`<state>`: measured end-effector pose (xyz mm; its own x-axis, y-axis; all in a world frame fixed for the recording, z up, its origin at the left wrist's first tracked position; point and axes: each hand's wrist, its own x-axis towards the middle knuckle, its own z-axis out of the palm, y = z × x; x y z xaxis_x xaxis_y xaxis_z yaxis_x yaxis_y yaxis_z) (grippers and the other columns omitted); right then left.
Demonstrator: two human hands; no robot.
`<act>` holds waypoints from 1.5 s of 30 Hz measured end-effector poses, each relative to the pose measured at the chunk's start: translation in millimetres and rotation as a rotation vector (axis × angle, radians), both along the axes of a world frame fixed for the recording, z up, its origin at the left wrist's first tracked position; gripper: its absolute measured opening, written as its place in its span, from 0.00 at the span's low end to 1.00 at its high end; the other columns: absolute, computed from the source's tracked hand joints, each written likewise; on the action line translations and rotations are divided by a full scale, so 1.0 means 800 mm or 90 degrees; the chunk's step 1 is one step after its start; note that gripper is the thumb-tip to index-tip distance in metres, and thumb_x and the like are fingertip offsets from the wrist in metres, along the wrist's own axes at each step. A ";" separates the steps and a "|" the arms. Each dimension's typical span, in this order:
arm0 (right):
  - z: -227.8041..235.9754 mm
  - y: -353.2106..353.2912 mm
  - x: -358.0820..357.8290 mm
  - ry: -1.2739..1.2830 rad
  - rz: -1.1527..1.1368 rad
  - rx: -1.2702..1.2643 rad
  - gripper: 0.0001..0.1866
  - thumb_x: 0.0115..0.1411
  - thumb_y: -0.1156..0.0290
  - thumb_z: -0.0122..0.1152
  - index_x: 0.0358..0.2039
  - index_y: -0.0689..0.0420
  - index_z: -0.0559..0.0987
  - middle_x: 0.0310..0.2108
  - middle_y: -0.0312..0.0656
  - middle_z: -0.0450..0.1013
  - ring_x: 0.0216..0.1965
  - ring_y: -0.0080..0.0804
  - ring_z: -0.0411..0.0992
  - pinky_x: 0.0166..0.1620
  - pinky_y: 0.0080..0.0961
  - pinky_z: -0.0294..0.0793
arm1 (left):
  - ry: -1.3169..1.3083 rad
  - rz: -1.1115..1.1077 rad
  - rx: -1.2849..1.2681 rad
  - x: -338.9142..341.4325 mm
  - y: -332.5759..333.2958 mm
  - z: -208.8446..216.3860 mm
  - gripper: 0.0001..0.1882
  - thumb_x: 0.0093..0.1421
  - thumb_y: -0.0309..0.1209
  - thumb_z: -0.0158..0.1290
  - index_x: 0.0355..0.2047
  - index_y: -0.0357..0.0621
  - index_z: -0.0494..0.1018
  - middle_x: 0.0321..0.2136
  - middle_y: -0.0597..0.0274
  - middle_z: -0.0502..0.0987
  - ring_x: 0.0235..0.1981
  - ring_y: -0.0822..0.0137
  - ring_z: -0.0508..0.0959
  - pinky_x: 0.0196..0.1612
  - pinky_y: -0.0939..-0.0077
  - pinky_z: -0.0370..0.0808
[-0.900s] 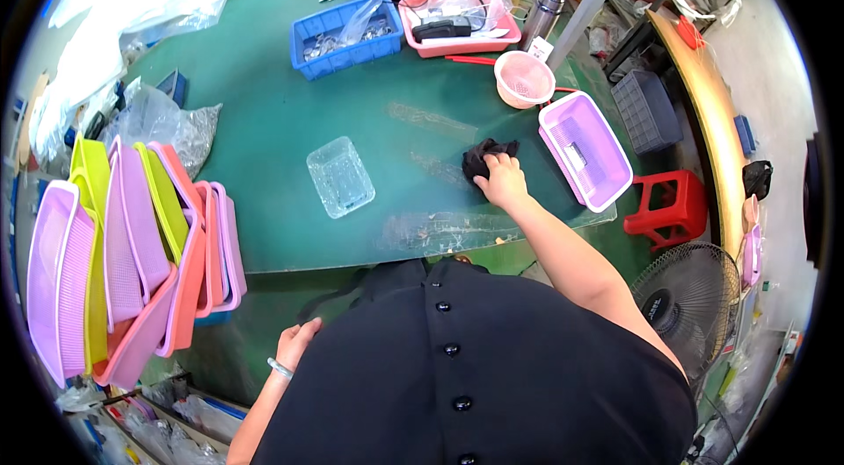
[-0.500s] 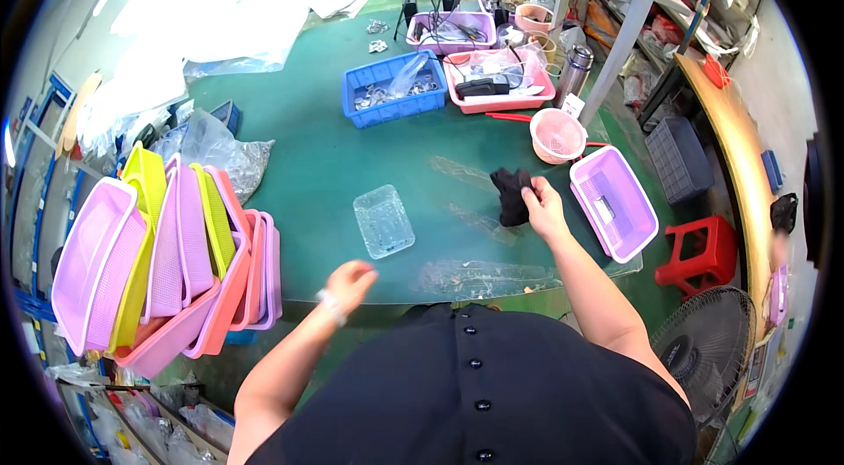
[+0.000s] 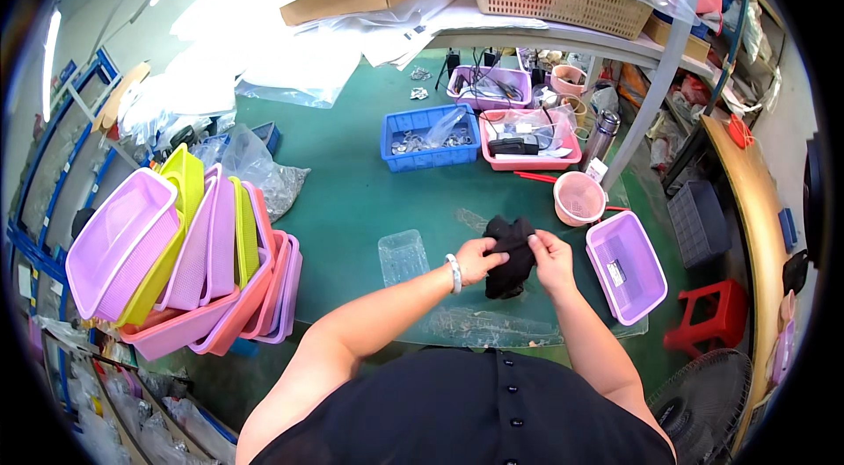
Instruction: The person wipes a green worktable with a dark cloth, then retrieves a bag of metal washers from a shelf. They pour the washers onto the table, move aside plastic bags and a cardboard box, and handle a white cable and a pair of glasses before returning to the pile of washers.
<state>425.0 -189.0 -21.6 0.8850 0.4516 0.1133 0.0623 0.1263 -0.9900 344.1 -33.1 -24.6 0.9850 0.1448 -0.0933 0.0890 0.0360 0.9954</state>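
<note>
A crumpled black cloth [image 3: 508, 276] hangs between my two hands above the green table. My left hand [image 3: 478, 262], with a pale bracelet on its wrist, pinches the cloth's left side. At the upper right edge, my right hand [image 3: 552, 260] grips it between thumb and fingers. The cloth is bunched, so its exact kind cannot be made out. A clear plastic tray [image 3: 402, 256] lies on the table left of the cloth, partly hidden behind my left forearm. Right of my right hand stands a purple plastic basket [image 3: 651, 298] with a label inside.
Stacked purple, yellow and coral baskets [image 3: 132, 219] lean at the left. Farther back sit a blue bin [image 3: 407, 162] of small metal parts, a pink tray [image 3: 527, 163], a pink round basket [image 3: 579, 199] and a steel flask [image 3: 602, 133]. A red stool [image 3: 710, 317] and fan [image 3: 703, 403] stand right.
My left hand has moved right and up from beside the clear tray and taken hold of the black cloth. My right hand still holds it. The view has tilted up.
</note>
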 end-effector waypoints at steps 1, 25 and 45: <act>0.006 -0.007 0.000 0.009 -0.022 -0.038 0.10 0.57 0.71 0.51 0.35 0.65 0.74 0.23 0.34 0.71 0.24 0.18 0.67 0.30 0.16 0.67 | 0.008 0.023 0.069 -0.002 0.007 -0.003 0.07 0.52 0.31 0.55 0.25 0.40 0.71 0.21 0.72 0.71 0.24 0.80 0.67 0.28 0.82 0.66; 0.020 -0.141 0.021 -0.247 -0.187 -0.565 0.16 0.45 0.67 0.63 0.33 0.60 0.71 0.28 0.43 0.67 0.25 0.33 0.67 0.30 0.27 0.68 | 0.150 -0.008 0.312 0.003 0.017 -0.007 0.19 0.48 0.43 0.58 0.26 0.41 0.65 0.17 0.68 0.66 0.20 0.75 0.64 0.24 0.80 0.63; -0.164 -0.195 -0.094 -0.229 -0.166 -0.850 0.29 0.55 0.55 0.47 0.56 0.52 0.58 0.59 0.47 0.49 0.62 0.47 0.40 0.59 0.50 0.35 | 0.352 -0.157 0.301 0.189 -0.107 -0.085 0.32 0.51 0.53 0.50 0.46 0.40 0.62 0.30 0.60 0.70 0.23 0.72 0.72 0.23 0.80 0.71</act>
